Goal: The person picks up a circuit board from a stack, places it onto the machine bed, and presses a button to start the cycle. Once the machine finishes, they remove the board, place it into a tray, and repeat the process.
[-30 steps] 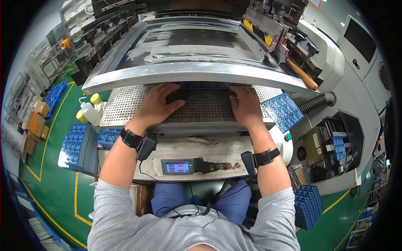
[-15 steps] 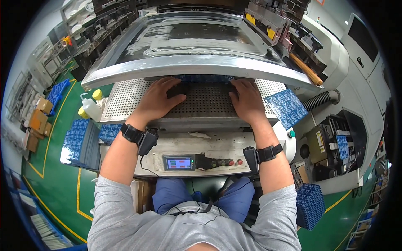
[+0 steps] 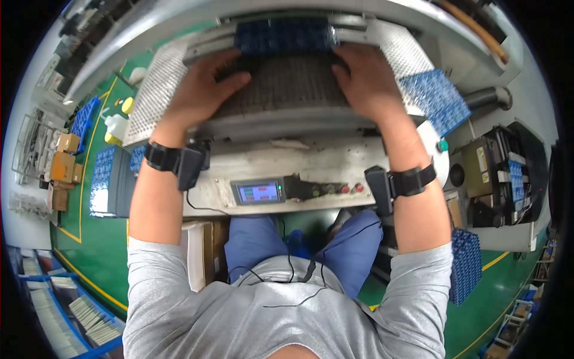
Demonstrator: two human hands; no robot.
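The metal frame (image 3: 119, 51), blurred, spanned the upper edge of the picture. Beneath it, the perforated bed (image 3: 152, 96) filled the upper middle, apparently serving as a flat rest for the work. A stack of blue panels (image 3: 107, 179) stood at the left, presumably kept beside the machine for easy reach. A loose blue panel (image 3: 436, 102) overhung the bed's edge at upper right, clear of the central working area.

The dark blue panel (image 3: 281, 36) lay at upper centre on the bed, between the two hands. The left hand (image 3: 206, 84) had its fingertips at the panel's lower left corner, the right hand (image 3: 368, 78) at its lower right; both thumbs were spread away from the fingers. This placing, in my judgement, served to keep the panel square. Blur prevented a finding: I could not tell whether the hands gripped or merely touched it.

Compared with half a second earlier, the panel was far more exposed; the frame had then covered most of it. Whether the frame rose or the viewpoint shifted could not be determined. The hands remained at the same corners.
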